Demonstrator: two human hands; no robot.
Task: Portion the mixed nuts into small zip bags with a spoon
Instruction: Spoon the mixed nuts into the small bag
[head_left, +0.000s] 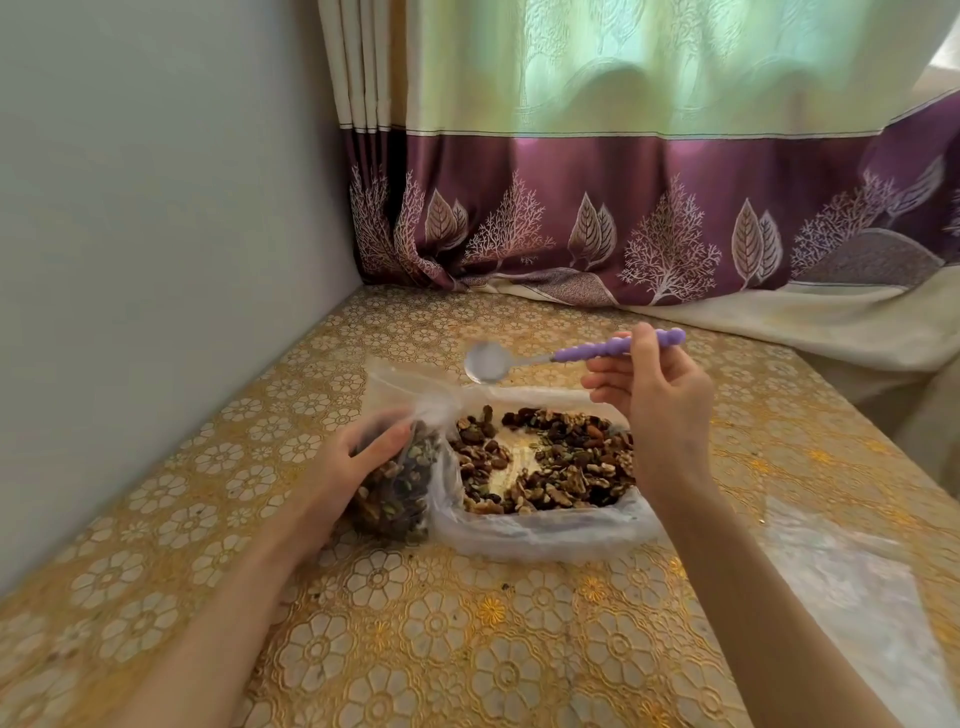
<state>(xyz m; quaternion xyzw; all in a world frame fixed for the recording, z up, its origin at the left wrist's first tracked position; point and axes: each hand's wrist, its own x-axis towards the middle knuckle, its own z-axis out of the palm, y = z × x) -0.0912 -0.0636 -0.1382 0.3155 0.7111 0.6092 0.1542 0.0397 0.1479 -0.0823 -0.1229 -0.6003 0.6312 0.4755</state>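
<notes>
Floppy plastic zip bag (397, 480) (seemingly nearly full) gripped by left hand (345, 467) beside the nuts (550, 457); right hand (657, 387) pinches the spoon (566, 353).

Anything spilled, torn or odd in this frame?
Nothing major. A few dark crumbs lie loose on the tablecloth, nearer the camera than the big bag of nuts. The spoon is empty.
</notes>
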